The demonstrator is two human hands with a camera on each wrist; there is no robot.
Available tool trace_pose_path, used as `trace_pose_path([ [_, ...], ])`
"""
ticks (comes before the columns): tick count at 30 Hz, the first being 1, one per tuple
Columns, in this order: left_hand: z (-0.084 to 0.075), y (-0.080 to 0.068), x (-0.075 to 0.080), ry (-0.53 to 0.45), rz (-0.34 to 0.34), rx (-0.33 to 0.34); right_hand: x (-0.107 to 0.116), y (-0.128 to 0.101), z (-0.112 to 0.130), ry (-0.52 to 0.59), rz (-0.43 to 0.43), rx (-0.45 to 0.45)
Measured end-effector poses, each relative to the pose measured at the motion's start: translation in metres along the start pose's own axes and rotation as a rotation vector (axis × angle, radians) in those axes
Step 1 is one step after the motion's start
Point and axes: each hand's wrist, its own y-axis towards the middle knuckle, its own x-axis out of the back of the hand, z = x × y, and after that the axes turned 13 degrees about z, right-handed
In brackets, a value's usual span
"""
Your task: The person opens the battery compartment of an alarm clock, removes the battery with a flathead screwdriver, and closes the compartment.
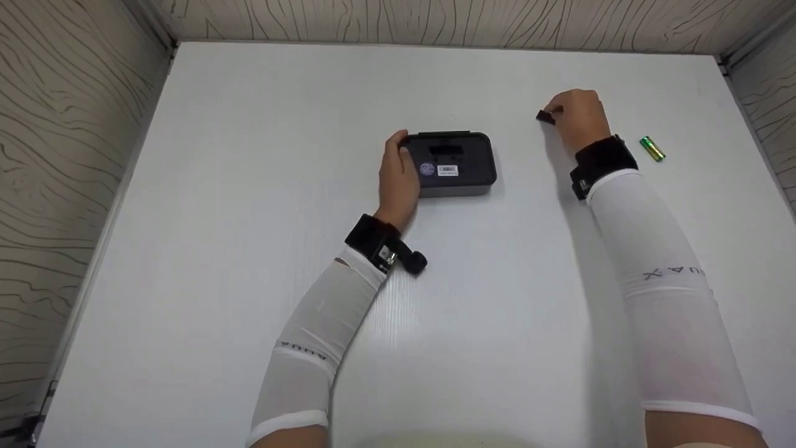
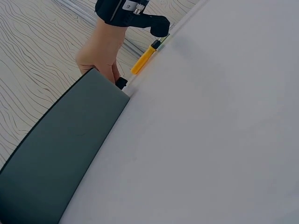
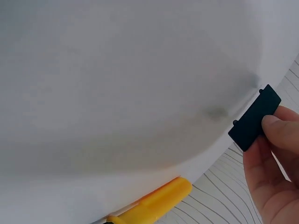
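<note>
So there's a person at a white table (image 1: 249,186), white sleeves on both arms and a black camera strap on each wrist. In the middle of the table sits a dark grey device (image 1: 453,163), lying back side up; you can see a barcode sticker and a round label on it, and there's an open recess near its far edge. The left hand (image 1: 398,177) is on the device's left end, thumb and fingers wrapped round that edge, holding it down flat against the table. From the left wrist view you only get the device's grey side wall (image 2: 65,154) filling the lower left, so the fingers themselves don't show there.

The right hand (image 1: 578,118) is off to the right and a bit farther back, well apart from the device. It's pinching a small black battery cover (image 1: 545,116) between thumb and fingertips, with the cover sticking out to the left of the hand, pointing toward the device. The right wrist view shows it best: a flat black rectangular piece (image 3: 254,116) with little tabs along its edge, the thumb (image 3: 280,130) pressed on its lower right corner, most of the cover clear of the grip.

Just right of that wrist, a green and gold battery (image 1: 652,149) lies on the table by itself, nobody touching it.
</note>
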Motion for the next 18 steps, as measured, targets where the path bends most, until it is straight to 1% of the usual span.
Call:
trace_pose_path([
  [5, 0.000, 0.001, -0.001, 0.012, -0.005, -0.003, -0.001, 0.001, 0.006, 0.005, -0.007, 0.059],
  [7, 0.000, 0.001, -0.001, 0.018, -0.004, -0.007, -0.002, 0.001, 0.011, 0.009, -0.004, 0.068],
  [12, 0.000, 0.001, -0.001, 0.004, 0.009, -0.017, -0.005, 0.001, 0.029, 0.053, -0.007, 0.077],
  [18, 0.001, 0.002, -0.001, -0.008, 0.002, -0.006, -0.008, -0.001, 0.049, 0.081, -0.016, 0.147],
])
